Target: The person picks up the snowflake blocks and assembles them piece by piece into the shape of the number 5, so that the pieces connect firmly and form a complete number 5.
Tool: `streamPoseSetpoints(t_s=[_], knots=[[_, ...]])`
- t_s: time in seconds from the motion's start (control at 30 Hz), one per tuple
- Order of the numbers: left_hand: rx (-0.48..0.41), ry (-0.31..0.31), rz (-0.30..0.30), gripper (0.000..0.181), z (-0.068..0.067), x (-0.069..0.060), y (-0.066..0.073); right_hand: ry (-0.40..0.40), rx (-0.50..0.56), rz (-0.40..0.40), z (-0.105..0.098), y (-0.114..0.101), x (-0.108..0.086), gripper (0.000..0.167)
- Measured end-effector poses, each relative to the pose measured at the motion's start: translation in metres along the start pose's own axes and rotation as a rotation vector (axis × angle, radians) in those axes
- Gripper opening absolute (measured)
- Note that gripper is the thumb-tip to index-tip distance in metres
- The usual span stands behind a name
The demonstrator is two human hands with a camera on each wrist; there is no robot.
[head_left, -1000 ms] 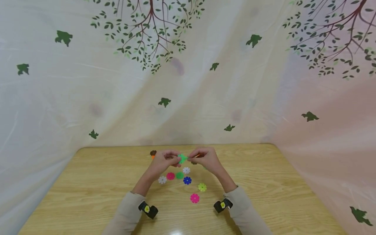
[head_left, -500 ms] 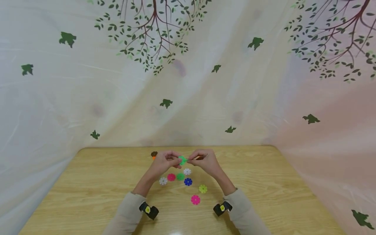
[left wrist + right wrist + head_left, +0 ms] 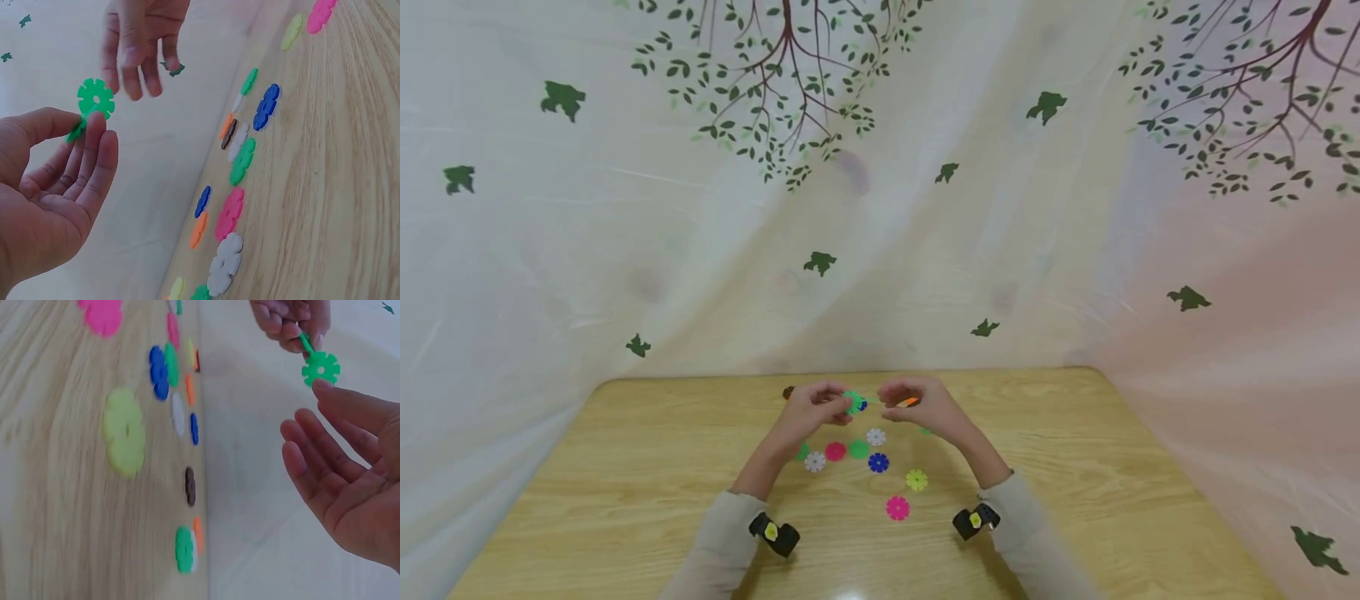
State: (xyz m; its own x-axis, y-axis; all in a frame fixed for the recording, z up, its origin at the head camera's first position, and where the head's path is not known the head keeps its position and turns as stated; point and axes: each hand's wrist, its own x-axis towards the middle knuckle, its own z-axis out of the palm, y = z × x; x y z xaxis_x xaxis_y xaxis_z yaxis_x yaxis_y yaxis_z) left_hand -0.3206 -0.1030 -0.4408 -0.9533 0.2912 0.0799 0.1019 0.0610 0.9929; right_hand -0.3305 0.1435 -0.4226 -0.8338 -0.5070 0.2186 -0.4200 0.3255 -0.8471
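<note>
My left hand (image 3: 812, 414) pinches a pair of green snowflake-shaped plastic discs between thumb and fingers, above the table. In the left wrist view one green disc (image 3: 95, 98) stands up from the fingertips, set at an angle to a second green disc (image 3: 76, 131) that is partly hidden by the fingers. My right hand (image 3: 928, 410) is just to the right with its fingers spread and relaxed, holding nothing. In the right wrist view its thumb (image 3: 350, 406) overlaps the edge of the green disc; the other views show a gap there.
Loose snowflake discs lie below the hands on the wooden table (image 3: 1075, 500): pink (image 3: 898, 508), yellow (image 3: 917, 480), blue (image 3: 878, 462), white (image 3: 876, 437), and several others. Brown (image 3: 190, 486) and orange (image 3: 190, 389) ones lie towards the far edge. A printed cloth (image 3: 895, 317) hangs behind.
My right hand has let go of the green disc and drawn slightly right, its fingers opening. My left hand has shifted a little left with the joined green discs.
</note>
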Motion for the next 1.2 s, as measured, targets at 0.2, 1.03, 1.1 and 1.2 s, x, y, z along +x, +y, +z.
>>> streamPoseSetpoints(t_s=[0.2,1.03,1.1,1.2], knots=[[-0.005,0.013,-0.013,0.029,-0.001,-0.002,-0.001,-0.201,-0.129,0.003,-0.014,0.008,-0.006,0.023],[-0.022,-0.02,-0.005,0.035,-0.007,-0.003,-0.002,-0.495,-0.248,0.086,-0.013,0.032,-0.037,0.026],[-0.021,-0.023,-0.004,0.035,-0.006,-0.003,-0.001,-0.492,-0.245,0.085,-0.013,0.033,-0.037,0.026],[-0.024,-0.02,-0.004,0.033,-0.005,-0.004,0.0,-0.48,-0.246,0.098,-0.012,0.033,-0.035,0.025]])
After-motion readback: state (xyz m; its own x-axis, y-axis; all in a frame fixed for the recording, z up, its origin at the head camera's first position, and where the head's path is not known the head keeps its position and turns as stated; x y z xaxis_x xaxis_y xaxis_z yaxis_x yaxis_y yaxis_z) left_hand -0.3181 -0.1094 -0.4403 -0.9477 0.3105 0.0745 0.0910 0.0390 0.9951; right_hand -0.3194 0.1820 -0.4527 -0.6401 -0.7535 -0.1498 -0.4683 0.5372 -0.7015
